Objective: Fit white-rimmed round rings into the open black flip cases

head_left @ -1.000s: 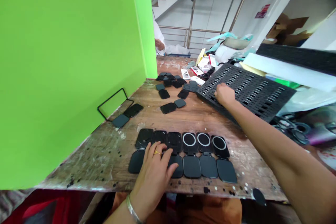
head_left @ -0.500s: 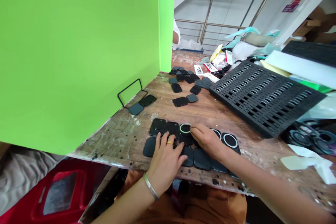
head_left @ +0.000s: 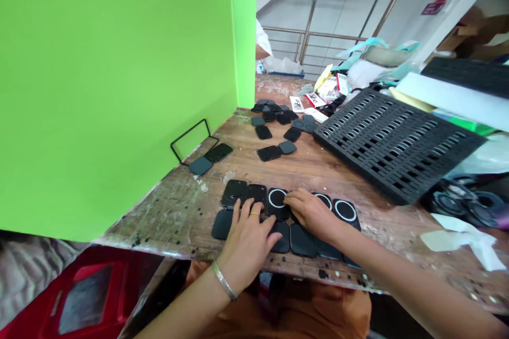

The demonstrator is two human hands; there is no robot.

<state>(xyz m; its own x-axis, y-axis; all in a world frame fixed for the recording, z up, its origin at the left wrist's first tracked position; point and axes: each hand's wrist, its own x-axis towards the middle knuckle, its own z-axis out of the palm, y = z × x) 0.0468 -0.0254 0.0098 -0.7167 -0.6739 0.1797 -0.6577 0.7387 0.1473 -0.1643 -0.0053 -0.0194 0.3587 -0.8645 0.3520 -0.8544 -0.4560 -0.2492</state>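
Since both hands crowd the row of black cases (head_left: 254,206) near the table edge (head_left: 167,243), left hand (head_left: 248,235) lying flat with fingers spread, right hand (head_left: 312,212) pinching fingertips onto the white ring (head_left: 277,198), a slip could easily knock that ring off-centre.

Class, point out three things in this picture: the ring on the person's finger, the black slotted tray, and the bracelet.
ring (head_left: 255,213), head view, gold band on left finger.
black slotted tray (head_left: 393,143), head view, middle of its slotted top.
bracelet (head_left: 222,280), head view, band across left wrist.
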